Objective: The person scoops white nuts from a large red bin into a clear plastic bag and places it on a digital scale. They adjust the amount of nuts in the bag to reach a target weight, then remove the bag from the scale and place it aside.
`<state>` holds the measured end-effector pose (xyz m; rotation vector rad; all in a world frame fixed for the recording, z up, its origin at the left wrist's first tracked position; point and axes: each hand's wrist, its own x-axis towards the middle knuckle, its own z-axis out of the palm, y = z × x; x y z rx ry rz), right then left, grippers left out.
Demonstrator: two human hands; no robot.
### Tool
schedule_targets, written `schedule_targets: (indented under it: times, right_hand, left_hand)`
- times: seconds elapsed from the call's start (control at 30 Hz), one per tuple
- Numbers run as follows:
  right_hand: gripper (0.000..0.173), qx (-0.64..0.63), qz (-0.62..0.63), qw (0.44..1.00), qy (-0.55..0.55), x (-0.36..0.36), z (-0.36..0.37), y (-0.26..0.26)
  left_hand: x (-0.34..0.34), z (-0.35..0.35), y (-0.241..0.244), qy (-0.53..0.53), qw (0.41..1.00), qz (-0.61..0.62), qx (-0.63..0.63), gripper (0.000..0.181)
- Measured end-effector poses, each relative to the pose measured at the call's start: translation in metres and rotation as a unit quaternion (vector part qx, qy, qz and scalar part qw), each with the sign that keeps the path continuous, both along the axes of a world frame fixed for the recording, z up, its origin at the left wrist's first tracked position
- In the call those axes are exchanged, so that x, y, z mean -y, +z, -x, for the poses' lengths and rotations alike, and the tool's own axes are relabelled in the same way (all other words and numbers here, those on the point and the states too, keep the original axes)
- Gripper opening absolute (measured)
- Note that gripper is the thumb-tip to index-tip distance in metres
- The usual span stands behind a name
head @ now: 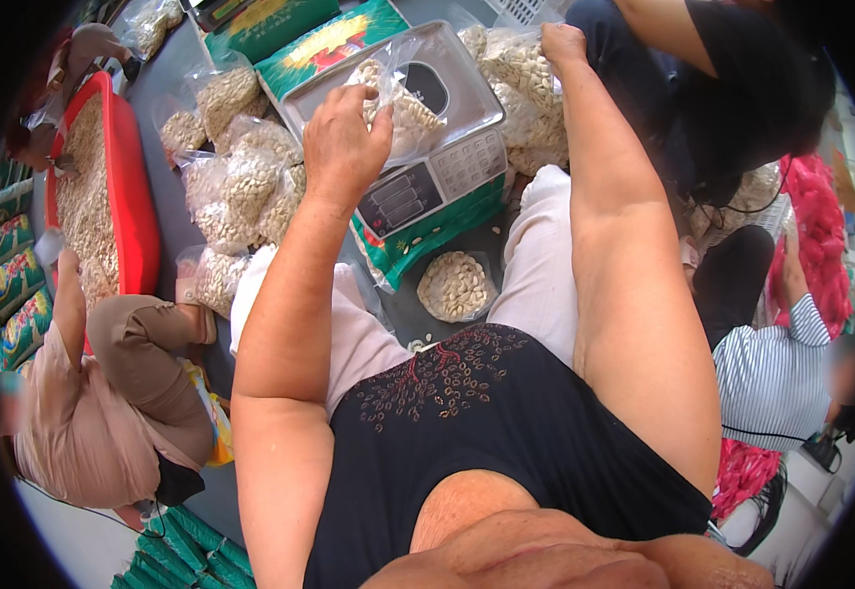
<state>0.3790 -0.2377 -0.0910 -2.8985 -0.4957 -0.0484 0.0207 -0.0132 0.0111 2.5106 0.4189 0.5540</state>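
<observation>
A clear plastic bag of pale flat seeds [405,110] lies on the steel pan of a digital scale [464,96]. At the bag's left side is my left hand [346,140], thumb and fingers apart, touching the plastic. My right hand [566,50], to the right of the scale, is closed on the edge of another clear bag of seeds [519,70] among a heap of filled bags. The scale stands on a green printed sack [405,254]. An open-looking bag of seeds [457,287] sits on the dark surface between my legs.
Filled bags [239,177] are piled left of the scale. Beyond them stands a red tub of loose seeds [129,213], with a co-worker [110,434] beside it. Another person in black [751,96] is close at the upper right, and one in stripes [766,383] sits at the right near pink netting [818,243].
</observation>
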Motion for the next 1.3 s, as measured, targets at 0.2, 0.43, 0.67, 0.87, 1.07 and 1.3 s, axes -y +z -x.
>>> schedule_targets:
  times: [0.2, 0.43, 0.67, 0.87, 1.07, 1.3]
  right_hand:
    - [0.023, -0.002, -0.035, 0.998, -0.047, 0.031, -0.032, -0.070]
    - [0.020, 0.041, 0.172, 0.982, 0.069, 0.008, -0.005, -0.023]
    - [0.032, -0.412, 0.099, 0.894, -0.146, 0.045, -0.084, -0.117]
    - [0.063, 0.033, 0.019, 0.980, -0.193, -0.001, -0.010, -0.089]
    - [0.045, -0.033, -0.066, 0.992, -0.104, -0.053, 0.063, 0.065]
    - [0.039, -0.107, -0.166, 0.971, 0.136, -0.086, 0.122, 0.096]
  left_hand:
    - [-0.003, -0.002, -0.003, 0.005, 1.000, 0.029, 0.000, 0.029]
    - [-0.003, 0.003, -0.004, 0.010, 0.999, 0.019, -0.023, 0.030]
    - [0.003, -0.008, -0.009, -0.028, 0.999, -0.001, -0.028, 0.032]
    - [-0.013, 0.004, -0.013, 0.005, 0.999, -0.017, -0.034, 0.039]
    - [-0.009, 0.000, -0.001, 0.017, 1.000, 0.008, -0.021, 0.032]
    - [-0.007, 0.003, -0.002, 0.037, 0.999, 0.002, -0.014, 0.031]
